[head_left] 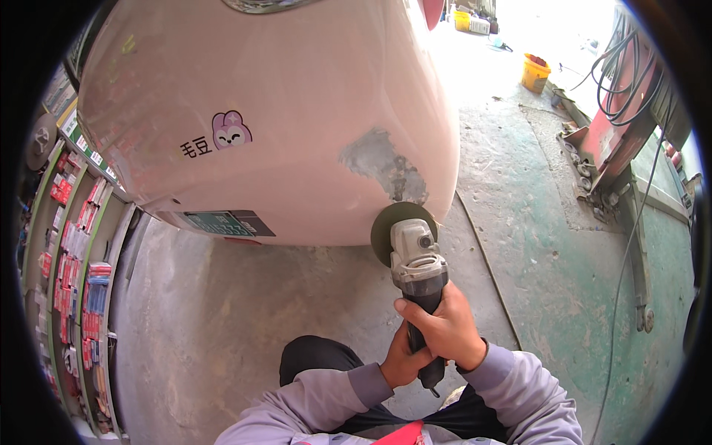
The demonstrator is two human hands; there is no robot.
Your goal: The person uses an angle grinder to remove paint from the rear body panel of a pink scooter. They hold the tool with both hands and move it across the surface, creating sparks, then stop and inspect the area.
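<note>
An angle grinder (417, 256), grey at the head and black along the body, is held in both hands in front of a pink car (297, 133). My right hand (455, 332) is wrapped round the black body from the right. Lower down, my left hand (401, 363) grips the rear part of it, partly hidden by the right. A dark green disc (380, 236) overlaps the car's lower edge in view; I cannot tell whether it touches. Just above it, a scraped patch (374, 163) on the panel shows grey and darker spots.
A green plate (215, 222) and a cartoon sticker (232, 131) are on the car. Shelves of packaged goods (70, 245) stand at left. On the right are coiled cables (623, 70), a red machine (610, 137), a yellow bucket (535, 73) and a cable (629, 248) running down to the floor.
</note>
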